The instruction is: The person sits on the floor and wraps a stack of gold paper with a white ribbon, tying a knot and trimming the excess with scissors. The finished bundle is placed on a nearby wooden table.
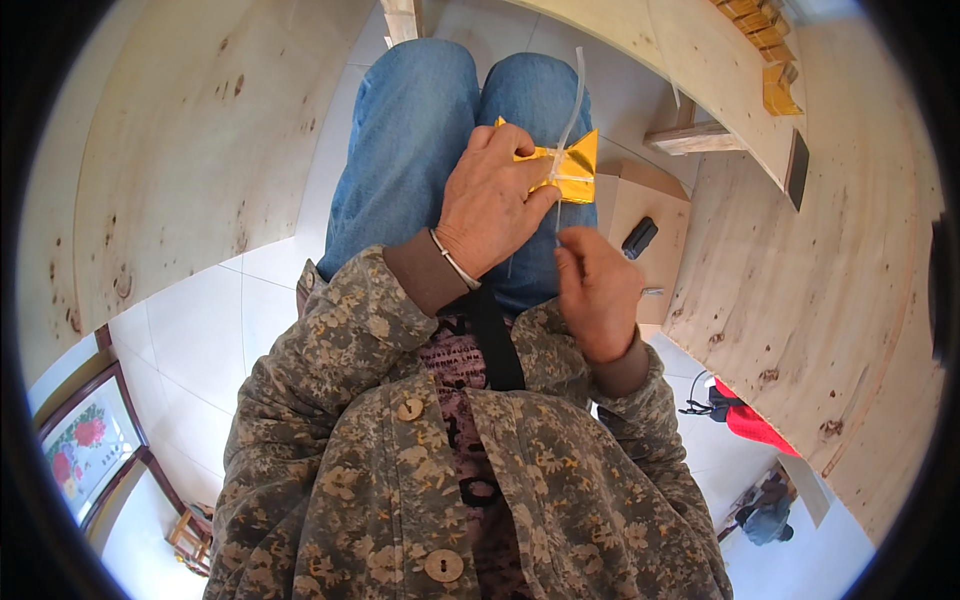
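A shiny gold foil paper bundle (577,172) rests over my right thigh, pinched in at its middle and fanned out at the end. A thin translucent plastic strip (577,105) is wrapped around that middle, with one free end sticking up past my knee. My left hand (497,197) is closed on the bundle's left part, fingers and thumb pressing near the wrapped spot and hiding much of it. Just below, my right hand (602,292) is closed in a pinch on the strip's lower end, which runs down from the bundle.
On the wooden board (700,75) at the upper right lie several folded gold foil pieces (765,35). Beside my right leg a cardboard box (640,200) holds a small black object (640,237). Wooden panels stand to the left and right. A red item (750,415) lies at the right.
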The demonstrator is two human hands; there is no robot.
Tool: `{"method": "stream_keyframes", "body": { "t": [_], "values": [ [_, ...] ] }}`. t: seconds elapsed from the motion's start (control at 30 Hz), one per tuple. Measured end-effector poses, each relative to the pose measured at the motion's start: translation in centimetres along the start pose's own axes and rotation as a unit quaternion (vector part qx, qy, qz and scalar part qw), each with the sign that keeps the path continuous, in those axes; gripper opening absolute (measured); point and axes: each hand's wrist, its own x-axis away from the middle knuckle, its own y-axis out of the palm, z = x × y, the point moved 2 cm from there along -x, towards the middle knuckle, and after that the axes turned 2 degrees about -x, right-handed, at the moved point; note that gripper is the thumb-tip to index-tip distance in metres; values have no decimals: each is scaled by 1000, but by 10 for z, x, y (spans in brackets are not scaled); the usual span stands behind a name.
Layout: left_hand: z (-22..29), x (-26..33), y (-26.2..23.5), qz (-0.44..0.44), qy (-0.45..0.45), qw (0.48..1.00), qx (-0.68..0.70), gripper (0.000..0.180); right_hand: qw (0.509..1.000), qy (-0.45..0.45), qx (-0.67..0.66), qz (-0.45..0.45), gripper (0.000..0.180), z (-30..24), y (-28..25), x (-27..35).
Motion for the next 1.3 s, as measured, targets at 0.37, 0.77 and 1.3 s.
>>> {"method": "stream_keyframes", "body": {
  "t": [0.37,0.77,1.3],
  "values": [
    [-2,1,1,12,-5,1000,20,19,995,-66,80,1,18,-1,29,9],
    [-3,0,0,-6,-25,999,28,30,973,-197,68,-101,15,-19,-2,-17],
    [-1,0,1,-19,-31,999,21,27,901,-378,214,4,21,21,-21,-142]
  ]
}}
